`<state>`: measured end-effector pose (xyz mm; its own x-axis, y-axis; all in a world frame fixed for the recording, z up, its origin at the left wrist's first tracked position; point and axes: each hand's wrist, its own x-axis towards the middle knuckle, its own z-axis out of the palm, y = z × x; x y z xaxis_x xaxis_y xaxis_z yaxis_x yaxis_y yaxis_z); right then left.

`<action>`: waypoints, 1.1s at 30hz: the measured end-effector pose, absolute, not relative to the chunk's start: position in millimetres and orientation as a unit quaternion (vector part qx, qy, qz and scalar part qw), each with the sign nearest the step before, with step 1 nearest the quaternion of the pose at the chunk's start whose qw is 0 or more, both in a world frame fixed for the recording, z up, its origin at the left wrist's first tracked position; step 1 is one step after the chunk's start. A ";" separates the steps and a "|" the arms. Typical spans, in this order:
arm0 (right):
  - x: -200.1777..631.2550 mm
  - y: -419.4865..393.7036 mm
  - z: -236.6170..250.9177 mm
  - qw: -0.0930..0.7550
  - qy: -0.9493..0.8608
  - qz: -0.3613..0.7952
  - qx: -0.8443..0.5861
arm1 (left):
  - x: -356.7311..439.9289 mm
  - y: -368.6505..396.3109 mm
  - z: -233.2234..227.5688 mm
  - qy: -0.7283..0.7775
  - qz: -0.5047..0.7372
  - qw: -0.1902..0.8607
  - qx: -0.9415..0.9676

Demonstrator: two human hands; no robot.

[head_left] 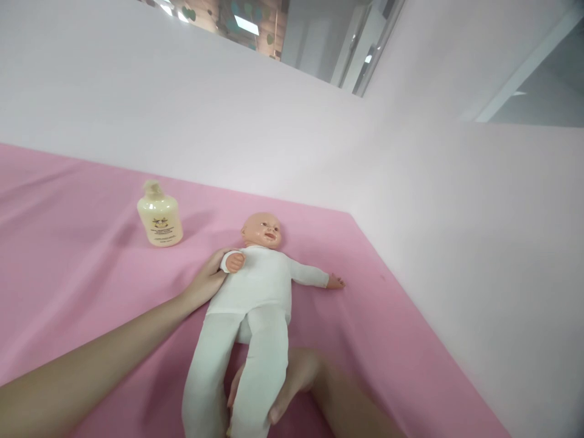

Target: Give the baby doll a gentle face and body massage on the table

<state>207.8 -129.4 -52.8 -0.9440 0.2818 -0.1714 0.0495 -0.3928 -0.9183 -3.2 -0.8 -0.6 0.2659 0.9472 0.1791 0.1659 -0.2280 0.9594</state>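
Note:
A baby doll (262,286) in white cloth lies on its back on the pink sheet, head toward the far edge. One of its arms stretches out to the right and the other is bent at its left side. My left hand (214,274) is closed on the bent arm by the doll's shoulder, its fingertips partly hidden. Lower down, my right hand (294,377) wraps round the doll's leg on the right, thumb on the near side and fingers passing beneath.
A cream pump bottle (162,222) with printed text stands on the pink sheet (68,255), left of the doll's head. White walls (479,243) border the sheet behind and on the right. A window (319,36) is set in the back wall.

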 end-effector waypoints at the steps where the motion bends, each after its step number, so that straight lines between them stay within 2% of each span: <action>1: 207.3 -129.1 -53.5 0.065 -0.534 0.830 -0.145 | -3.2 -0.5 -1.1 0.424 0.431 0.453 0.655; 18: 215.6 -133.1 -47.1 0.069 -0.522 0.843 -0.114 | -2.2 -2.3 1.8 0.432 0.433 0.443 0.656; 33: 213.8 -134.1 -38.1 0.067 -0.520 0.840 -0.141 | -1.9 -1.9 1.4 0.432 0.431 0.437 0.661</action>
<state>213.8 -134.1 -38.1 -0.9511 0.2588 -0.1685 0.0353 -0.4511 -0.8918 -1.9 -1.9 1.4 0.2551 0.9477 0.1919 0.1955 -0.2449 0.9496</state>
